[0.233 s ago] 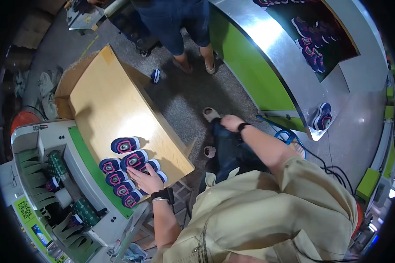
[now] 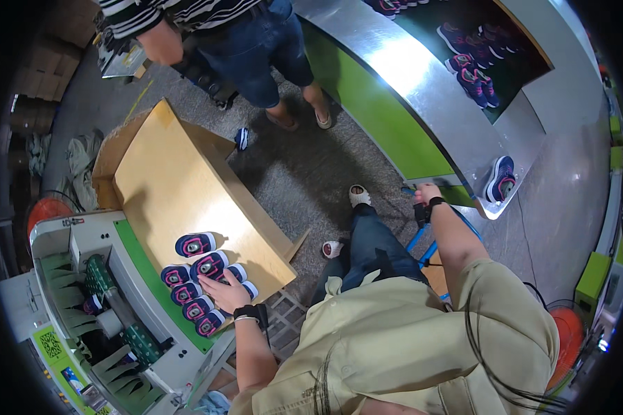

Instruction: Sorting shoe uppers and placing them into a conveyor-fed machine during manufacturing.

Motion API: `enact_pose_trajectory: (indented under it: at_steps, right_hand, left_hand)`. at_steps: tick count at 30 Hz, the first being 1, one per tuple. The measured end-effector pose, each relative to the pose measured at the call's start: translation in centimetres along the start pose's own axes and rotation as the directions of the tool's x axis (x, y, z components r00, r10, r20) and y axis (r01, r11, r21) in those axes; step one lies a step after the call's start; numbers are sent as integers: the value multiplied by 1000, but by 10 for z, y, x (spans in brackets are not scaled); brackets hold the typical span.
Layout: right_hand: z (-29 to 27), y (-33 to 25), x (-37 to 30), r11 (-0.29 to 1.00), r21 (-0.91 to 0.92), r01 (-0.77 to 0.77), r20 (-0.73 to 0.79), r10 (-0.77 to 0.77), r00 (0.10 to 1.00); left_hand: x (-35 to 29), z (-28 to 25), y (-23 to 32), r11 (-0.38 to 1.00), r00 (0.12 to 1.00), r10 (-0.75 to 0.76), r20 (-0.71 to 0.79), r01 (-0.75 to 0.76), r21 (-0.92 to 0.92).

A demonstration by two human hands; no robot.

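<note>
My left hand rests on a cluster of small navy and pink shoes at the near end of a light wooden table. Its fingers lie stretched out over the shoes, touching a larger navy shoe without wrapping round it. Just beyond that cluster sits another navy shoe. Several more line the green edge beside my hand, among them a front one. My right hand hangs over the floor near the corner of the metal conveyor, fingers curled in, with nothing visible in them.
A machine with green flaps and rollers adjoins the table's left. To the right, a metal-topped conveyor carries a single shoe at its end and several farther in. A blue-framed stool stands beside me. Another person stands ahead.
My right hand has swung right, away from my leg toward the conveyor corner. My left hand stays on the shoes. The view has shifted, showing more of the other person.
</note>
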State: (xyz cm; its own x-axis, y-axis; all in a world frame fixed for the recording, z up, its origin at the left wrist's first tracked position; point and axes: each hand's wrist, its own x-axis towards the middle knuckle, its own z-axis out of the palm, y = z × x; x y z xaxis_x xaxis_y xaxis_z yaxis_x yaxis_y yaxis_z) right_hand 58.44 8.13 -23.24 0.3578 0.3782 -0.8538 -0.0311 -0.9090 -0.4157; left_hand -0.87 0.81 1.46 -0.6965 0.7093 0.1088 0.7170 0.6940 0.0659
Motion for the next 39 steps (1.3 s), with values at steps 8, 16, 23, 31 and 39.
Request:
enact_pose_trajectory:
  at_steps: [8,16,23,31,39]
  right_hand:
    - [-39,-68,-44,989,-57,136,5,-136,991]
    - [-56,-106,-2,761,-520,388,107,-392,913]
    - [-44,-150,12,658,-619,429,197,-399,896]
    - [-61,-158,-5,615,-634,468,121,-520,846]
    - [-44,-140,-83,759,-600,251,-265,-485,834]
  left_hand:
    - [5,-1,15,998,998,-53,17,54,-30]
    - [-9,-3,61,991,991,104,-88,-96,90]
    - [-66,18,90,954,824,295,483,-228,-195]
    - [-67,29,96,937,787,343,513,-322,-133]
    - [-66,38,83,957,778,230,584,-291,12]
